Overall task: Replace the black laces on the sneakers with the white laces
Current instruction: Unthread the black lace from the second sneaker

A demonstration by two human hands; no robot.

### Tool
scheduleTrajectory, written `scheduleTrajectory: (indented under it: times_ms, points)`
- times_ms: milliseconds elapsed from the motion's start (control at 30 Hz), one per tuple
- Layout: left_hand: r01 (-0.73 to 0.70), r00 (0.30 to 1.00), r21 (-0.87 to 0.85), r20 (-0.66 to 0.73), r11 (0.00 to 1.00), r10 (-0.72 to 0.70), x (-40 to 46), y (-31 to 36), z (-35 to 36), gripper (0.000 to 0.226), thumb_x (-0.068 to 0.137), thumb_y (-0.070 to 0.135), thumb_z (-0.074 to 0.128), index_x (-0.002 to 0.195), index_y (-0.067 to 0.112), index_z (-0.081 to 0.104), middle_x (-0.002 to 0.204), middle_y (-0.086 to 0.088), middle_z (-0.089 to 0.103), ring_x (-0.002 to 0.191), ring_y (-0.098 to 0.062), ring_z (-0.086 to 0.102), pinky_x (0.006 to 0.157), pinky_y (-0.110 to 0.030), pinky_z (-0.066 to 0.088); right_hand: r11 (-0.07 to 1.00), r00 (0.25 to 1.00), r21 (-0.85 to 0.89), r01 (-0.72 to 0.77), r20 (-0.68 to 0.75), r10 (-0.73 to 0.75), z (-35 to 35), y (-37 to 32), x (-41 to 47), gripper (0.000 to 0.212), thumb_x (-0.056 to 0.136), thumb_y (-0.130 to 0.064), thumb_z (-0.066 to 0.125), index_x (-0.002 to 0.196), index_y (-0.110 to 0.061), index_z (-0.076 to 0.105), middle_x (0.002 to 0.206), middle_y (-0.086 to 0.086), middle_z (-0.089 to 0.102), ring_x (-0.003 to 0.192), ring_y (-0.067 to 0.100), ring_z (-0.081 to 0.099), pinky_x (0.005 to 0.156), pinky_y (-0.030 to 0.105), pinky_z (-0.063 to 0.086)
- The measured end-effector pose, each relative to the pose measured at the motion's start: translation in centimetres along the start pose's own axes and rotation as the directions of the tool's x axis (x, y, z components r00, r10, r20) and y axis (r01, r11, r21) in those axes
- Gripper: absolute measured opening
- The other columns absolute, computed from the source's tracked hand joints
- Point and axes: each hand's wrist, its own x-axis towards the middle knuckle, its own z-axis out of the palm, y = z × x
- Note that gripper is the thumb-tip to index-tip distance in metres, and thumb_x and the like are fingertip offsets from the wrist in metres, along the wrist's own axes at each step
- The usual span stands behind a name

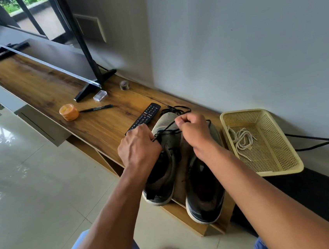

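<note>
Two grey-and-black sneakers stand side by side on the wooden TV bench (91, 128), toes pointing away from the person; the left hand (138, 145) rests on the left sneaker (164, 165) with its fingers curled, pinching the black lace (167, 131) at the eyelets just under its fingertips; the right hand (193, 130) is closed in a loose fist above the right sneaker (204, 197), gripping the same lace, which runs taut between the two hands and loops off in a loose tangle past the knuckles, over the toe of the left sneaker. Just beyond the left fingers lies a black remote control (143, 116), touching or nearly touching the hand; farther off from those fingers are a black marker pen (97, 108), an orange round tub (69, 112), a small clear plastic box (100, 95) and the foot of the television stand (92, 85). Out past the right wrist stands a pale yellow perforated basket (285, 164); the white laces (241, 141) lie coiled inside it, apart from both hands.
</note>
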Motion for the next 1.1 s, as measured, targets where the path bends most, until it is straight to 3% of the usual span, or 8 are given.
scheduleTrajectory:
  times_ms: [167,300,467,567,733,967,1033,1100]
  points:
    - [-0.001,1.000,-0.005,0.012,1.000,0.001,-0.1,-0.4,-0.1,0.014,0.077,0.017,0.071,0.083,0.027,0.064,0.078,0.008,0.058,0.066,-0.011,0.050,0.055,-0.029,0.032,0.944,0.976,0.267,-0.193,-0.045,0.212,-1.1,-0.8,0.5,0.017,0.101,-0.008,0.062,0.086,-0.014,0.068,0.076,0.001,0.057,0.071,0.015,0.053,0.058,0.028,0.048]
    - [-0.026,1.000,-0.030,0.005,0.999,0.027,-0.1,-0.5,0.1,0.015,0.080,0.019,0.071,0.081,0.028,0.060,0.078,0.009,0.059,0.071,-0.013,0.056,0.059,-0.031,0.039,0.989,0.997,-0.134,0.064,-0.040,-0.069,-1.3,0.2,0.7,0.018,0.091,-0.013,0.068,0.104,-0.024,0.072,0.094,-0.007,0.067,0.088,0.014,0.064,0.077,0.030,0.052]
    - [-0.061,0.998,-0.013,-0.013,0.998,0.060,-0.1,-0.4,0.3,0.012,0.081,0.024,0.070,0.079,0.028,0.060,0.077,0.009,0.058,0.071,-0.016,0.057,0.061,-0.032,0.043,0.708,0.881,-0.526,0.471,0.241,-0.407,-0.4,0.4,0.7,0.032,0.094,-0.022,0.074,0.124,-0.034,0.073,0.111,-0.007,0.068,0.112,0.020,0.056,0.097,0.034,0.042]
    - [-0.078,0.997,-0.009,-0.011,0.997,0.078,-0.2,-0.4,0.3,0.011,0.081,0.023,0.068,0.079,0.029,0.060,0.078,0.009,0.059,0.070,-0.015,0.057,0.060,-0.032,0.045,0.559,0.844,-0.646,0.520,0.285,-0.455,0.0,0.7,-0.1,0.021,0.094,-0.029,0.076,0.115,-0.034,0.077,0.110,-0.004,0.071,0.108,0.024,0.056,0.086,0.035,0.038]
    - [-0.061,0.998,-0.001,-0.003,0.998,0.061,-0.1,-0.2,0.3,0.008,0.079,0.021,0.066,0.079,0.028,0.062,0.078,0.009,0.059,0.069,-0.013,0.056,0.059,-0.031,0.044,0.516,0.848,-0.713,0.474,0.212,-0.486,0.1,1.0,-0.3,0.005,0.091,-0.033,0.077,0.086,-0.033,0.074,0.097,-0.011,0.068,0.102,0.021,0.056,0.078,0.035,0.036]
    - [-0.013,1.000,0.004,0.000,1.000,0.013,0.0,-0.3,0.3,0.012,0.078,0.016,0.068,0.079,0.027,0.063,0.076,0.008,0.058,0.065,-0.009,0.050,0.053,-0.029,0.035,0.857,0.952,-0.420,0.297,0.056,-0.302,0.2,0.5,0.0,0.014,0.091,-0.023,0.069,0.077,-0.026,0.073,0.091,-0.013,0.072,0.101,0.020,0.062,0.085,0.037,0.049]
    - [-0.005,1.000,-0.003,0.005,1.000,0.005,0.1,-0.6,0.3,0.012,0.076,0.017,0.069,0.079,0.027,0.064,0.077,0.008,0.059,0.066,-0.010,0.051,0.054,-0.029,0.034,0.989,0.992,-0.080,0.120,-0.033,-0.123,-0.1,0.1,0.2,0.016,0.095,-0.017,0.061,0.083,-0.021,0.071,0.085,-0.007,0.069,0.088,0.017,0.063,0.077,0.035,0.050]
    - [0.001,1.000,-0.006,0.011,1.000,0.000,0.2,-0.8,0.3,0.011,0.075,0.017,0.068,0.078,0.027,0.064,0.078,0.008,0.059,0.066,-0.011,0.051,0.054,-0.029,0.034,0.962,0.983,0.269,-0.039,-0.162,0.085,-0.8,-0.6,0.7,0.020,0.098,-0.008,0.050,0.088,-0.015,0.066,0.078,-0.002,0.058,0.073,0.016,0.051,0.065,0.032,0.042]
